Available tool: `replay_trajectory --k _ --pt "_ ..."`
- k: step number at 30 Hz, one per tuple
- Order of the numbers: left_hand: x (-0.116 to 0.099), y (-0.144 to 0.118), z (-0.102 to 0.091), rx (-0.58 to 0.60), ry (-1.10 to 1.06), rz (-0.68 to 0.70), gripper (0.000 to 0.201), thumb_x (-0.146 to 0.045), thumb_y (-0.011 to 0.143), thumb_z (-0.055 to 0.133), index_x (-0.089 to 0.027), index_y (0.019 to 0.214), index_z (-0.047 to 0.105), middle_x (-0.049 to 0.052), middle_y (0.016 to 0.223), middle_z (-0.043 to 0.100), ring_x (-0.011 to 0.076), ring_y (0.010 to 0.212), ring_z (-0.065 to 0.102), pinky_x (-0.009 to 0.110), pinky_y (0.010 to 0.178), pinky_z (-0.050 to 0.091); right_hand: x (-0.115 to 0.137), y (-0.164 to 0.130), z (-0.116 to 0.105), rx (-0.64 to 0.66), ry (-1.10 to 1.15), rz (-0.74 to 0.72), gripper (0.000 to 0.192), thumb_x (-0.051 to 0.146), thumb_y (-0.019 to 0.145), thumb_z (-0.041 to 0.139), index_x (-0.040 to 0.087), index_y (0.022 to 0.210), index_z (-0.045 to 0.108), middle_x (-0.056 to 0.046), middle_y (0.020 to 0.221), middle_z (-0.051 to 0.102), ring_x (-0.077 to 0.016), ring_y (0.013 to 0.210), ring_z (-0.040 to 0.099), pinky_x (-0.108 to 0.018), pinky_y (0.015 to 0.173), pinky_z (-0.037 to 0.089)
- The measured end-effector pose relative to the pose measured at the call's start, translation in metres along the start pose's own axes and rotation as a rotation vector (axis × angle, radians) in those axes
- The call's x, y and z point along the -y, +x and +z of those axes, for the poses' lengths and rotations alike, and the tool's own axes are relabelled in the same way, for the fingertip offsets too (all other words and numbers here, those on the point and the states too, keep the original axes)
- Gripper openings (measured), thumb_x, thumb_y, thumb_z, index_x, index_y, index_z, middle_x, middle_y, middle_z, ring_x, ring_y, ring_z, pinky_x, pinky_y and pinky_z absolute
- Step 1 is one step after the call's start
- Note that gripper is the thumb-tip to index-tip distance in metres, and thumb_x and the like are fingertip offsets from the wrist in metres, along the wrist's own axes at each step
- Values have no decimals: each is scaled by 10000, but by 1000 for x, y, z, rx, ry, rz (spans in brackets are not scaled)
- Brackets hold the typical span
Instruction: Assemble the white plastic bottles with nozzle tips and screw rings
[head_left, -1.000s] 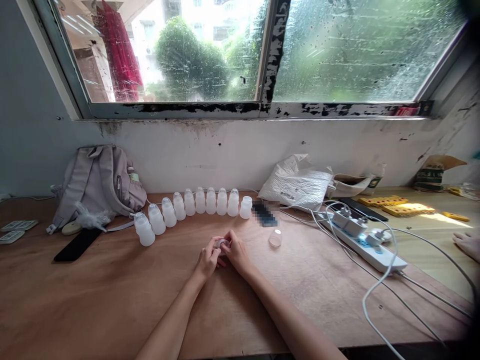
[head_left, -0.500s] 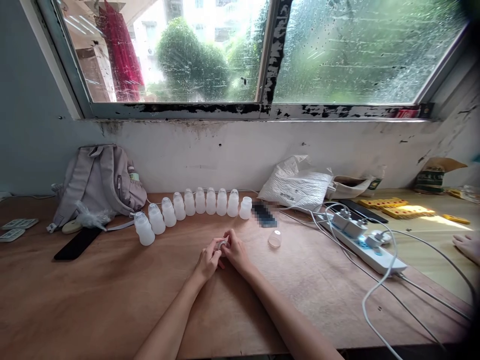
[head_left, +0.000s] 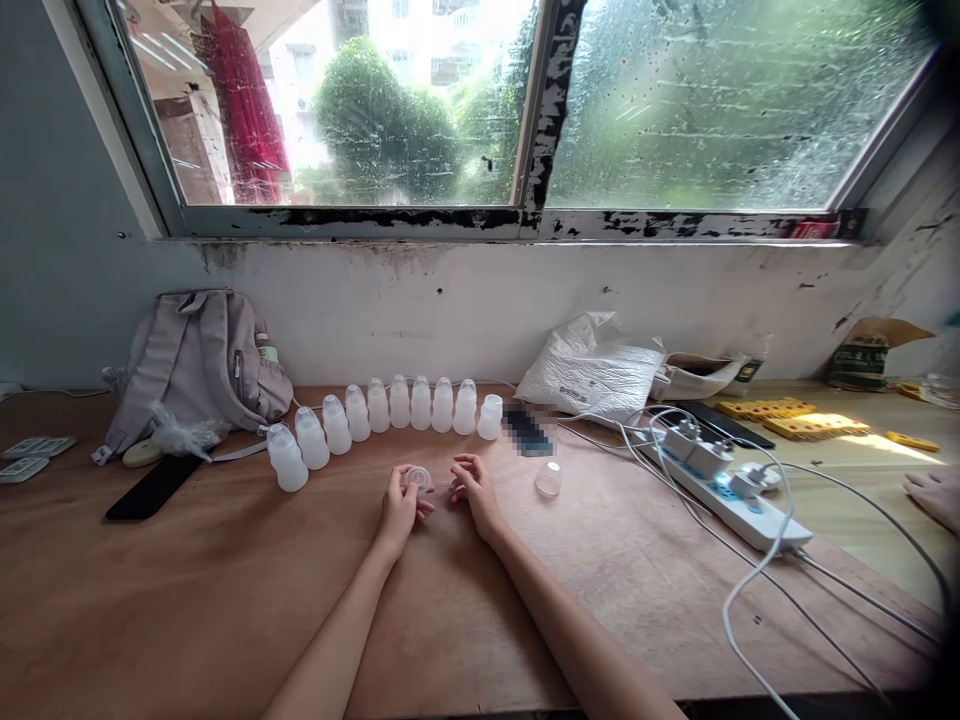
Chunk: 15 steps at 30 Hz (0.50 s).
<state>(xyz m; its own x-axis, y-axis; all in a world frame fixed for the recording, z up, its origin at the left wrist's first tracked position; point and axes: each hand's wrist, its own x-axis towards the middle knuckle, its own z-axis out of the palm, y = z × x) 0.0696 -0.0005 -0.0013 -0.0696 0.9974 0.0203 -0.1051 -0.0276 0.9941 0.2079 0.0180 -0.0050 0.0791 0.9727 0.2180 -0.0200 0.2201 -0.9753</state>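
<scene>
My left hand (head_left: 400, 508) grips a small clear ring-shaped piece (head_left: 418, 480) between thumb and fingers, its round face turned up. A short gap to the right, my right hand (head_left: 474, 490) hovers with loosely bent fingers apart and nothing in them. Beyond both hands stands a curved row of several frosted white baby bottles (head_left: 379, 405). At the row's right end is a shorter bottle (head_left: 490, 417) without the domed top of the others. A clear domed cap (head_left: 548, 480) rests on the table to the right of my right hand.
A backpack (head_left: 202, 350) and a black phone (head_left: 154, 488) lie left. Behind at right are a silver plastic mailer (head_left: 592, 365) and a white power strip (head_left: 727, 490) with plugs and loose cables. Another person's hand (head_left: 930, 490) shows at the right edge.
My hands were together around the small piece; now they have parted. My left hand has moved left with the clear ring-shaped piece, and my right hand has let go.
</scene>
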Motion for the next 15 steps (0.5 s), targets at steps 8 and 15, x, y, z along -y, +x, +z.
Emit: replay_trajectory --k 8,15 --pt "-16 -4 -6 68 -298 -178 356 -315 707 560 -159 1016 481 95 844 664 106 527 615 169 453 436 -23 55 -39 -455 -282 -117 528 388 666 523 161 1110 350 -154 1122 476 -210 992 515 -327 773 448" --pt "-18 0 -11 187 -562 -284 503 -480 789 405 -246 1232 365 85 1036 611 145 695 642 223 537 491 -21 94 -47 -480 -503 -87 585 354 602 581 115 1092 369 -199 1172 443 -278 1097 425 -360 889 328"
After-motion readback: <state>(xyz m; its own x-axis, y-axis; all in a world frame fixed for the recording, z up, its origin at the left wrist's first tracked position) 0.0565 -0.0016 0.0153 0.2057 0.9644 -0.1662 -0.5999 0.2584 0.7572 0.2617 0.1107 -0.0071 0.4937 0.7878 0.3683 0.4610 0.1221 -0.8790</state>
